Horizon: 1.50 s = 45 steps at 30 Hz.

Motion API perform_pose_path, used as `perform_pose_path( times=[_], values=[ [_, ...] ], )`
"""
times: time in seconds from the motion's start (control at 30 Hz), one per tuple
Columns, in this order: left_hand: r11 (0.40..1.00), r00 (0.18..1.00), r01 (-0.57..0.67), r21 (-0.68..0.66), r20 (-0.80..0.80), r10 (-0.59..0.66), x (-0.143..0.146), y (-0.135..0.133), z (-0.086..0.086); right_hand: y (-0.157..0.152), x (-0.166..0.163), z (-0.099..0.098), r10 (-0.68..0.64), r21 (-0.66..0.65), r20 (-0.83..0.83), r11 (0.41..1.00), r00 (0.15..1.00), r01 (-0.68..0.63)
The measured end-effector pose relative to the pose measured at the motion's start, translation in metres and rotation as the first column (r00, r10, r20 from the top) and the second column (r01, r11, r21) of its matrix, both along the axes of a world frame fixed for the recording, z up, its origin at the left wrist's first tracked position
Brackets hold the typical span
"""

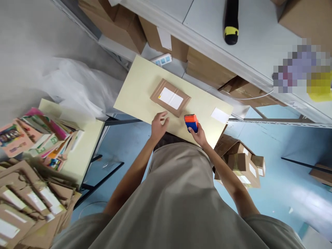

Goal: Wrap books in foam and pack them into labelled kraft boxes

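A brown wrapped parcel (pixel 178 108) with a white label (pixel 170 98) lies flat on the pale yellow table (pixel 137 83). My left hand (pixel 158 126) hovers at the near edge of the table, just short of the parcel, with its fingers apart and nothing in them. In my right hand (pixel 200 136) is a small orange-and-blue handheld tool (pixel 191 123), gripped around its blue part. The orange end points away from me, to the right of the parcel. What the tool does cannot be made out.
Cardboard boxes (pixel 207 67) and a power strip (pixel 163 60) sit behind the table, below a white shelf (pixel 202 20) bearing a black-and-yellow handled tool (pixel 231 24). Colourful booklets (pixel 49 135) and stacked parcels (pixel 28 200) fill the left. More boxes (pixel 241 166) stand on the floor at right.
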<state>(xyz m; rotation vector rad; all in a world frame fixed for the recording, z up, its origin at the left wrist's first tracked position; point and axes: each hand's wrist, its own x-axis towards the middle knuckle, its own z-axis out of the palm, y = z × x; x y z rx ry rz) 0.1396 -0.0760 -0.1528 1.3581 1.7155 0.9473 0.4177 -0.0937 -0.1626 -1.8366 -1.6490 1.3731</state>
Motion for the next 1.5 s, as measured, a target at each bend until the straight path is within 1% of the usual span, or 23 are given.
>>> perform_pose_path(
  times=[0.07, 0.13, 0.2, 0.33, 0.5, 0.7, 0.8, 0.93, 1.0, 1.17, 1.3, 1.4, 1.5],
  values=[
    [0.991, 0.989, 0.131, 0.012, 0.069, -0.132, 0.017, -0.010, 0.018, -0.010, 0.003, 0.004, 0.005, -0.012, 0.022, 1.000, 1.000, -0.005],
    [0.982, 0.977, 0.188, 0.030, 0.096, -0.190, 0.029, -0.014, 0.032, -0.018, 0.004, 0.008, 0.049, -0.002, 0.034, 0.999, 0.998, -0.049],
    [0.975, 0.970, 0.217, 0.044, 0.107, -0.220, 0.034, -0.014, 0.043, -0.022, 0.005, 0.013, 0.114, 0.018, 0.061, 0.993, 0.992, -0.116],
    [0.954, 0.946, 0.294, 0.057, 0.121, -0.299, 0.029, -0.010, 0.058, -0.029, 0.012, 0.023, 0.212, 0.039, 0.125, 0.975, 0.969, -0.219],
    [0.907, 0.904, 0.407, 0.107, 0.096, -0.417, 0.025, -0.009, 0.077, -0.034, 0.017, 0.031, 0.260, 0.108, 0.162, 0.954, 0.952, -0.279],
    [0.890, 0.904, 0.422, 0.170, 0.001, -0.428, 0.029, -0.015, 0.093, -0.034, 0.018, 0.043, 0.288, 0.186, 0.188, 0.928, 0.939, -0.322],
    [0.900, 0.913, 0.406, 0.158, -0.026, -0.408, 0.030, -0.019, 0.096, -0.034, 0.017, 0.049, 0.297, 0.177, 0.202, 0.926, 0.933, -0.333],
    [0.915, 0.920, 0.392, 0.095, -0.024, -0.391, 0.030, -0.023, 0.096, -0.033, 0.014, 0.056, 0.311, 0.110, 0.225, 0.934, 0.924, -0.341],
    [0.918, 0.921, 0.389, 0.078, -0.020, -0.389, 0.029, -0.024, 0.095, -0.032, 0.013, 0.058, 0.316, 0.099, 0.221, 0.934, 0.923, -0.343],
    [0.915, 0.918, 0.396, 0.074, -0.028, -0.395, 0.026, -0.026, 0.097, -0.030, 0.011, 0.061, 0.330, 0.098, 0.209, 0.930, 0.921, -0.355],
    [0.910, 0.912, 0.408, 0.070, 0.026, -0.410, 0.023, -0.026, 0.097, -0.029, 0.013, 0.063, 0.373, 0.084, 0.218, 0.913, 0.902, -0.398],
    [0.933, 0.929, 0.359, 0.029, 0.088, -0.360, 0.023, -0.024, 0.086, -0.028, 0.014, 0.064, 0.398, 0.061, 0.249, 0.904, 0.883, -0.424],
    [0.959, 0.951, 0.280, -0.050, 0.150, -0.270, 0.025, -0.022, 0.062, -0.025, 0.014, 0.063, 0.417, 0.021, 0.299, 0.897, 0.858, -0.442]
  ],
)
